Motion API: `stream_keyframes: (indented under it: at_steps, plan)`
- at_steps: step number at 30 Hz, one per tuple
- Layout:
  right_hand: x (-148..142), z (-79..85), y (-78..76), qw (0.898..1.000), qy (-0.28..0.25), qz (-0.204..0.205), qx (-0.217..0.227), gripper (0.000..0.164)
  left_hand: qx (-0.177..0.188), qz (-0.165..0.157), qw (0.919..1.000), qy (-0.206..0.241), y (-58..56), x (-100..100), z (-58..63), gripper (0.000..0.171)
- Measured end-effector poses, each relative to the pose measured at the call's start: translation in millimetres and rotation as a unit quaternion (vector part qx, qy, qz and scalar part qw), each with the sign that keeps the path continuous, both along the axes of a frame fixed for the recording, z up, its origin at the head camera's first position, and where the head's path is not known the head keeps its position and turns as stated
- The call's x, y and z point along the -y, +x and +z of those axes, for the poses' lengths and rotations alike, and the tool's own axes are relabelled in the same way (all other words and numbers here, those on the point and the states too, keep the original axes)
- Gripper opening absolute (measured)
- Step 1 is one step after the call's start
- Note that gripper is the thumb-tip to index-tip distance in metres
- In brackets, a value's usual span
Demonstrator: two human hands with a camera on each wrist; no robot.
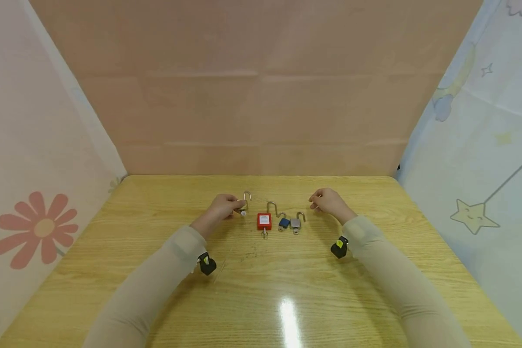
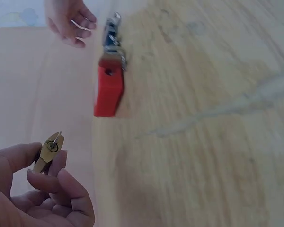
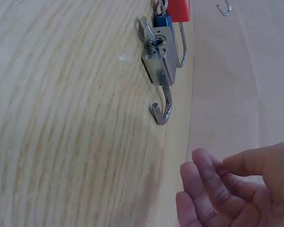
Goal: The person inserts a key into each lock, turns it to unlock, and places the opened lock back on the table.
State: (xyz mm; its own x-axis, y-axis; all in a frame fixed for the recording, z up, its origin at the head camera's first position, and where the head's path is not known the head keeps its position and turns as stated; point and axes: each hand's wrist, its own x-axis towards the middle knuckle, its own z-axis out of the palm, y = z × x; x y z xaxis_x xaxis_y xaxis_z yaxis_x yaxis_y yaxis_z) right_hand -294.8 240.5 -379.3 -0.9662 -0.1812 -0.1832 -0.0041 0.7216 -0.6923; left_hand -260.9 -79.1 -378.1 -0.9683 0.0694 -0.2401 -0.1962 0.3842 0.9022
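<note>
My left hand (image 1: pixel 221 207) pinches a brass padlock (image 2: pixel 51 147) between thumb and fingers, its shackle open and pointing away from me. A key sits in the brass padlock's keyhole, as the left wrist view shows. Just right of it lies a red padlock (image 1: pixel 264 220) with a white label, a tall open shackle and a key. Beside the red one are a small blue padlock (image 1: pixel 284 223) and a silver padlock (image 3: pixel 160 61), both with open shackles and keys in. To the right of the silver padlock hovers my right hand (image 1: pixel 328 201), fingers loosely curled, holding nothing.
A wooden table (image 1: pixel 261 270) lies beneath everything, with a bright light reflection near its front. Behind it hangs a plain tan backdrop (image 1: pixel 261 96). Patterned sheets (image 1: pixel 35 145) stand at both sides. Each wrist carries a small black camera (image 1: pixel 207 264).
</note>
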Motion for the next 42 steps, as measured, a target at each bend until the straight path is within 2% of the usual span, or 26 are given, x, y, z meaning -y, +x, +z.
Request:
stream_keyframes:
  at_steps: [2, 6, 11, 14, 24, 31, 42]
  plan:
    - [2, 1.3, 1.0, 1.000, -0.006, -0.001, 0.002, 0.036, 0.000, 0.000, 0.9995, -0.033, -2.0, 2, -5.3, 0.024]
    - [4, 3.2, 1.4, 1.000, -0.008, -0.001, 0.001, 0.037, 0.003, -0.022, 0.9956, -0.091, -3.7, 4, -14.1, 0.027]
    - [6, 5.3, 2.4, 1.000, -0.007, 0.000, -0.001, 0.037, 0.001, -0.050, 0.9888, -0.140, -4.8, 4, -18.5, 0.028]
    - [7, 5.9, 3.1, 1.000, -0.006, 0.001, -0.003, 0.037, 0.005, -0.055, 0.9877, -0.147, -4.0, 1, -17.4, 0.029]
    - [3, 3.9, 2.3, 1.000, -0.002, -0.003, -0.007, 0.036, 0.022, -0.072, 0.9898, -0.121, -3.9, -6, -19.9, 0.029]
    - [2, 1.8, 1.3, 1.000, -0.004, 0.001, -0.013, 0.036, 0.006, -0.075, 0.9891, -0.127, -5.3, -8, -21.2, 0.029]
    - [-2, 0.7, 4.7, 1.000, -0.002, -0.005, -0.009, 0.037, 0.002, -0.071, 0.9861, -0.150, -4.6, -10, -21.6, 0.027]
